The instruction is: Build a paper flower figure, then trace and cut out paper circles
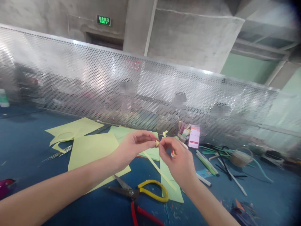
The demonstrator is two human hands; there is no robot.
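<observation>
Both hands meet near the middle of the view around a small yellow piece (pixel 157 143). My left hand (pixel 134 147) pinches it from the left between thumb and fingers. From the right, the fingertips of my right hand (pixel 177 160) close on the same piece. Yellow-green paper sheets (pixel 94 150) lie under and beside my left forearm. A narrow pale strip (pixel 161 171) runs diagonally below the hands. Scissors with one yellow and one red handle (pixel 152 190) lie with blades apart, nearer to me.
A perforated metal screen (pixel 105 81) stands behind the blue table (pixel 23 131), with blurred people beyond. A phone (pixel 194 136) stands beside a cup of sticks (pixel 183 133). Markers (pixel 208 163), dark and pale rods (pixel 231 175) and a basket (pixel 241 157) lie right.
</observation>
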